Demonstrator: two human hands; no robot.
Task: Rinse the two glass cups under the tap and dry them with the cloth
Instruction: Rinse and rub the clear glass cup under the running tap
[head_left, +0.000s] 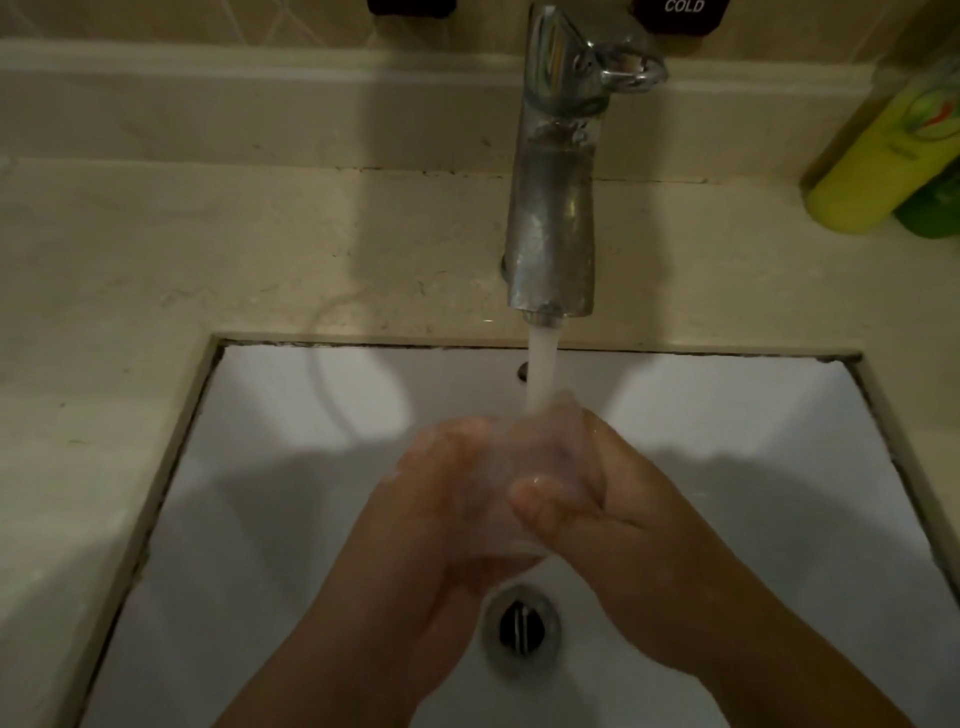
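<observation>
Clear glass is hard to make out here: one glass cup (524, 467) sits between the two hands over the middle of the white sink (270, 467), right under the running water (541, 369). The stream drops from the metal tap (553, 208) at the back edge of the counter (208, 249) and lands on the cup's upper end. The left hand (431, 499) wraps around the cup from the left side, fingers curled against it. The right hand (597, 499) grips it from the right, thumb pressed across the front of the glass. How the cup is tilted is hard to tell, since it blurs into the water and the fingers. Directly below the hands lies the round drain (521, 626) in the sink floor. At the back right corner of the counter a yellow bottle (883, 150) leans, with a green bottle (935, 208) just beside it. A dark label reading COLD (683, 13) sits on the wall above the tap.
</observation>
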